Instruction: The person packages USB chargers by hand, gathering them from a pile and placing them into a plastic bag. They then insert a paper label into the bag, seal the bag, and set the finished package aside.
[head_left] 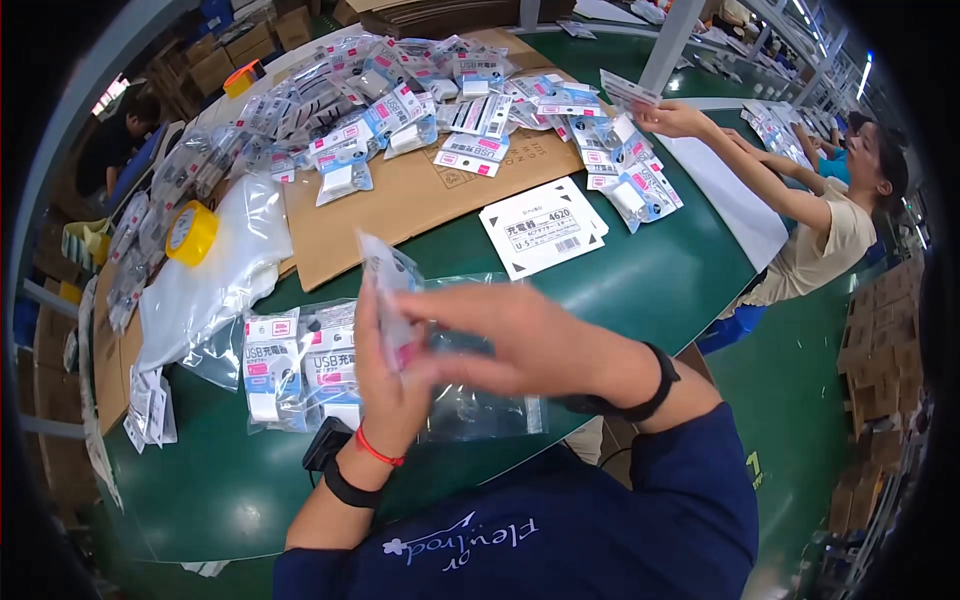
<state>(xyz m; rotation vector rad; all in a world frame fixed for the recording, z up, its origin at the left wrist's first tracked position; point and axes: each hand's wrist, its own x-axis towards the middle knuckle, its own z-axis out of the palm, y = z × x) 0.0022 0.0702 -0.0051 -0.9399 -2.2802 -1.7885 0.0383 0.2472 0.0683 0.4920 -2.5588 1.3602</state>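
My left hand [385,375] is upright in front of me, its fingers closed round a packaged charger [388,285], a clear pack with a white, blue and pink card seen nearly edge-on. From the right, my right hand [505,335] reaches to the same pack, thumb and fingers at its side; their tips are blurred. Beneath my hands a clear plastic bag [480,415] lies flat on the green table. Several charger packs [275,375] lie side by side at its left, partly covered by my left hand.
A large heap of charger packs [390,110] covers cardboard [420,200] at the back. Yellow tape [192,233] rests on plastic sheeting [225,290]. Printed white labels [545,230] lie right of centre. At right, a co-worker's hand [675,120] holds a pack. A black object [325,445] sits by my left wrist.
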